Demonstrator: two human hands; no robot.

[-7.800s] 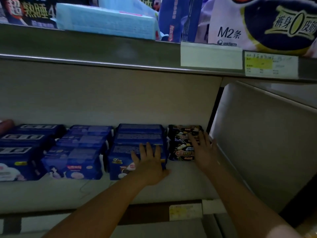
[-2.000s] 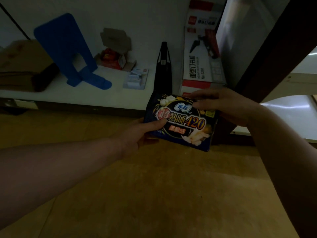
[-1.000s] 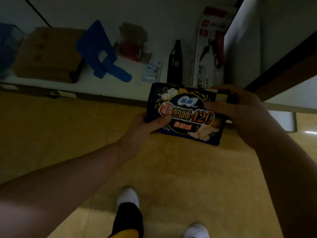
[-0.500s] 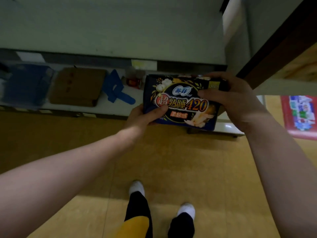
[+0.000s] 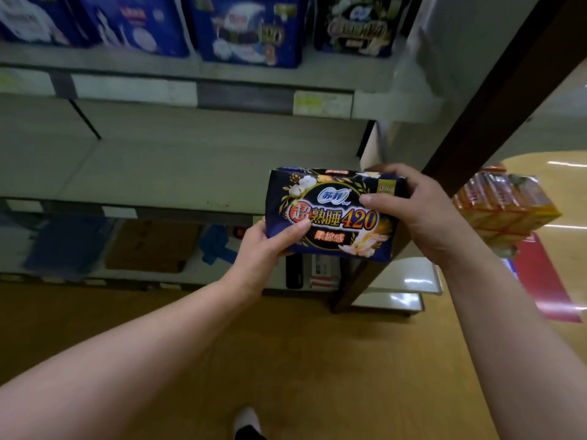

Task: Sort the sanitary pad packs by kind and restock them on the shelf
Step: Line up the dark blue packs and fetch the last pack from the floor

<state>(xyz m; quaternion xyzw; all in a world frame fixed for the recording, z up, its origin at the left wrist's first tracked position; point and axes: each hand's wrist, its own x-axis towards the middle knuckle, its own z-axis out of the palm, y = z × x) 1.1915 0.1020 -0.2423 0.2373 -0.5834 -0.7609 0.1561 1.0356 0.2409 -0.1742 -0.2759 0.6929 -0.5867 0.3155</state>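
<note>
I hold a dark navy pad pack marked "420" (image 5: 330,214) in both hands, face up, in front of the shelf unit. My left hand (image 5: 265,249) grips its lower left corner with the thumb on the front. My right hand (image 5: 413,214) clasps its right end, thumb across the label. On the upper shelf (image 5: 222,73) stand blue pad packs (image 5: 247,30) and, at the right end, a matching dark pack (image 5: 354,25). The middle shelf (image 5: 190,166) lies just behind the held pack.
A dark brown post (image 5: 470,131) runs diagonally at the shelf's right side. The bottom shelf holds a cardboard piece (image 5: 152,246), a blue folded stand (image 5: 216,242) and a blue tray (image 5: 66,246). Orange packs (image 5: 505,208) sit stacked to the right. Wooden floor lies below.
The view has tilted upward, so the stocked upper shelf has come into sight. The pack, still held in both hands, has risen to the level of the middle shelf.
</note>
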